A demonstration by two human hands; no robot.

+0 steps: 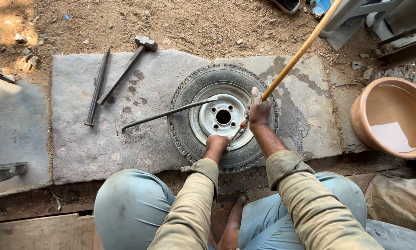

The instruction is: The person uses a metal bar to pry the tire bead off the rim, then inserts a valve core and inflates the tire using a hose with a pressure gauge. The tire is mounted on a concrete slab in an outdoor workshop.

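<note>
- Two long iron tools, a pry bar (pixel 97 88) and a sledgehammer (pixel 124 71), lie on the stone slab (pixel 78 139) at left.
- A tyre lever (pixel 168 112) rests across the small wheel (pixel 223 117), which lies flat mid-slab.
- Your left hand (pixel 215 143) closes around a small tool (pixel 239 130) at the rim.
- Your right hand (pixel 258 110) grips the yellow wooden handle (pixel 300 52).
- A clay basin (pixel 390 118) holding water sits far right.
</note>
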